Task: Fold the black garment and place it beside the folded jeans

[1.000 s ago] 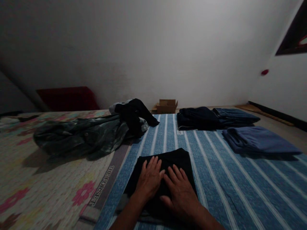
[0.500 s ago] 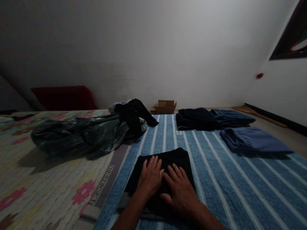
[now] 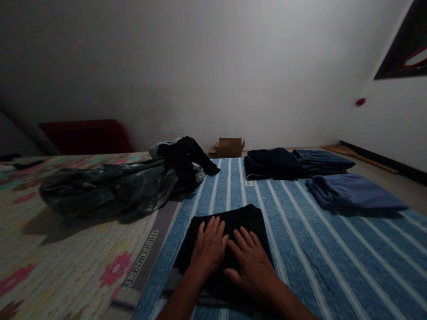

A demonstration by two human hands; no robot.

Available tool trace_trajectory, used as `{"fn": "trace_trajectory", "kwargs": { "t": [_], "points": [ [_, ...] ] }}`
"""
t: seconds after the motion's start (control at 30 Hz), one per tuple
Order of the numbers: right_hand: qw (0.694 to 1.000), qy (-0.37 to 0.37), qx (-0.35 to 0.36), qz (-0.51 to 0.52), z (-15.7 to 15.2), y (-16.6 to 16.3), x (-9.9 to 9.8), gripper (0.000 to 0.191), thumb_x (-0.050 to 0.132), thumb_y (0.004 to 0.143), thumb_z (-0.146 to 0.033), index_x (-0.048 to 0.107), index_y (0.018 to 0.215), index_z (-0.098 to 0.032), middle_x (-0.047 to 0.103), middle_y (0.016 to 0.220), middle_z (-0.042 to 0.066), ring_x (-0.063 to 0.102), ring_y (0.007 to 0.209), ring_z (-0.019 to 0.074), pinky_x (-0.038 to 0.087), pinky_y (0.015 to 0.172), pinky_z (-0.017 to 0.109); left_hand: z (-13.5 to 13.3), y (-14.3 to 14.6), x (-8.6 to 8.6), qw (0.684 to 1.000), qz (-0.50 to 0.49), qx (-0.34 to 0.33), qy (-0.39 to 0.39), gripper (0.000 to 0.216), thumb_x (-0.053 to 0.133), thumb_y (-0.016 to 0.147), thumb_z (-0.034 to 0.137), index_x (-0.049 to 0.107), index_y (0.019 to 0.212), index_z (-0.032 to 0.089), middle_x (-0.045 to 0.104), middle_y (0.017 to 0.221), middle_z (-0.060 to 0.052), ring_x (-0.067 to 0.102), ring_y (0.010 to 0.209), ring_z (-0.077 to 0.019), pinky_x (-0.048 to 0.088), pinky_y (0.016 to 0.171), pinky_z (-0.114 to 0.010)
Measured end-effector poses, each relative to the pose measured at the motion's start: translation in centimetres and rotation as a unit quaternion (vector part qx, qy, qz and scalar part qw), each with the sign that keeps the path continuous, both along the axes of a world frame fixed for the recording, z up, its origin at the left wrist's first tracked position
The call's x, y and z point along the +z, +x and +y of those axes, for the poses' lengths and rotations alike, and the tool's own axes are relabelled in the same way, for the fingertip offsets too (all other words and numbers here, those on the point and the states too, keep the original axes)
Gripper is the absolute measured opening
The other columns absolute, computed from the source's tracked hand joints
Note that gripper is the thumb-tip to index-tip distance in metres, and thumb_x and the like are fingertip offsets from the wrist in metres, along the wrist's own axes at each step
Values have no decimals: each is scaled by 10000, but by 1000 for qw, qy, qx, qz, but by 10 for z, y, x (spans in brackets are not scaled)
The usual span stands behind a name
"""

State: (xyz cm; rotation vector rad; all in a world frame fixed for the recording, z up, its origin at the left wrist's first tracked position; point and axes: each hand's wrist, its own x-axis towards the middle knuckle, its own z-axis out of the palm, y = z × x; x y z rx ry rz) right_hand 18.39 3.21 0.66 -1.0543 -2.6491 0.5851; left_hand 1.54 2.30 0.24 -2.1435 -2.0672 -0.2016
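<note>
A folded black garment lies in front of me on a blue striped mat; its exact kind does not show. My left hand rests flat on its left half, fingers stretched away from me. On the right half lies my right hand, palm down with the fingers spread and the thumb pointing inward. Both hands touch the cloth without gripping it. Greyish cloth shows under the garment's near left edge. My forearms hide part of the near side.
Rumpled dark clothes lie at left on a floral mat. Folded dark trousers, folded jeans and a folded blue garment lie at right. A cardboard box stands by the wall.
My hands and the black garment stay practically in place. The view has shifted very slightly; nothing was picked up or let go.
</note>
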Motion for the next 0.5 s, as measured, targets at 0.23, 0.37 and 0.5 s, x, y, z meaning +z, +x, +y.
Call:
{"fn": "trace_trajectory", "kwargs": {
  "t": [0.23, 0.37, 0.5],
  "points": [
    [1000, 3, 2, -8, 0, -1, -2, 695, 502, 818, -577, 343, 1411, -251, 248, 1496, 87, 101, 1387, 302, 76, 1109, 501, 1, -1, -1, 1000, -5, 6, -9, 414, 347, 918, 290, 526, 1265, 152, 473, 1371, -119, 363, 1311, -267, 255, 1072, -521],
    [1000, 0, 1, -1, 0, -1, -2, 700, 478, 822, -598, 346, 1411, -244, 244, 1497, 94, 98, 1388, 299, 66, 1111, 493, 0, -1, 0, 1000, -2, 8, -7, 411, 348, 916, 283, 521, 1269, 162, 468, 1377, -109, 357, 1315, -261, 246, 1076, -512],
    [1000, -7, 2, -6, 0, -1, -2, 710, 484, 813, -607, 348, 1409, -247, 247, 1495, 95, 95, 1388, 297, 63, 1111, 490, 0, -1, -1, 1000, -5, 8, -7, 421, 343, 920, 313, 518, 1272, 162, 466, 1379, -107, 353, 1318, -256, 242, 1078, -510]
  ]
}}
